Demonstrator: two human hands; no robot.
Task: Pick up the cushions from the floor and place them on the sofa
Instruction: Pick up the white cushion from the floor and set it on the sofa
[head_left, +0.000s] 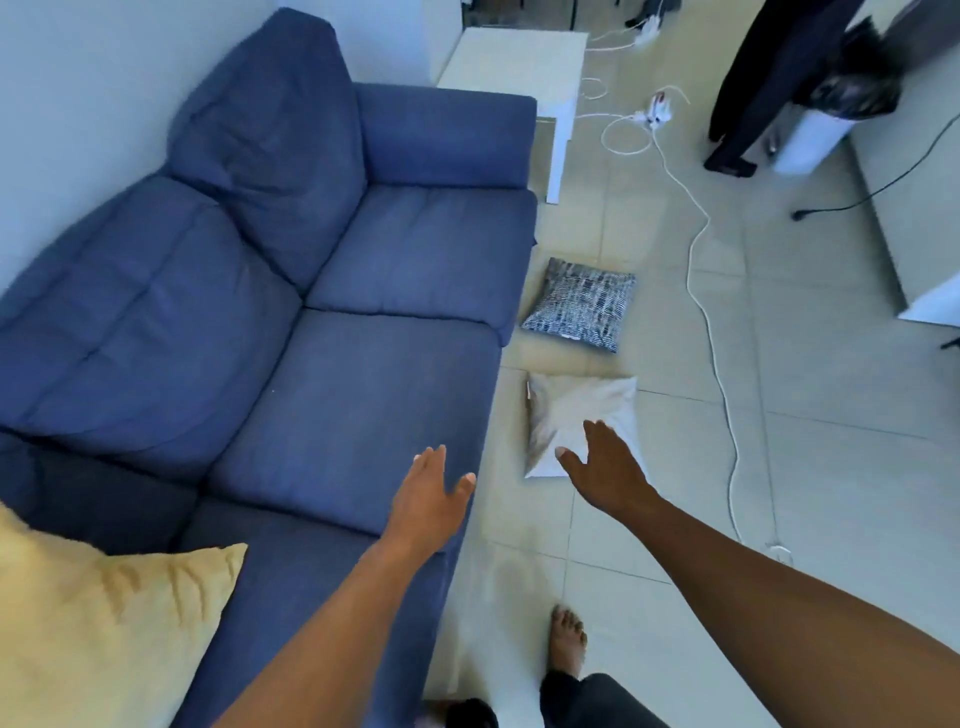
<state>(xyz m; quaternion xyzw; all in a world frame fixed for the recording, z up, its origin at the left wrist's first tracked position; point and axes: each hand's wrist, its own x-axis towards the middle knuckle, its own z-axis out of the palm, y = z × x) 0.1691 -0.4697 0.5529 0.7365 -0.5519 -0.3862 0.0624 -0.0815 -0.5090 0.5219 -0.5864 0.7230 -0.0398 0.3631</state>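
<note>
A white cushion (569, 415) lies flat on the tiled floor beside the blue sofa (322, 332). Just beyond it on the floor lies a dark blue-and-white patterned cushion (579, 304). A yellow cushion (98, 629) rests on the near end of the sofa at the lower left. My right hand (605, 467) is stretched out above the near edge of the white cushion, fingers apart, holding nothing. My left hand (428, 499) hovers over the front edge of the sofa seat, open and empty.
A white cable (719, 364) snakes across the floor to the right of the cushions, leading to a power strip (657, 111). A white side table (519, 67) stands past the sofa arm. Another person's legs (737, 114) are at the far right. My bare foot (566, 639) is on the tiles.
</note>
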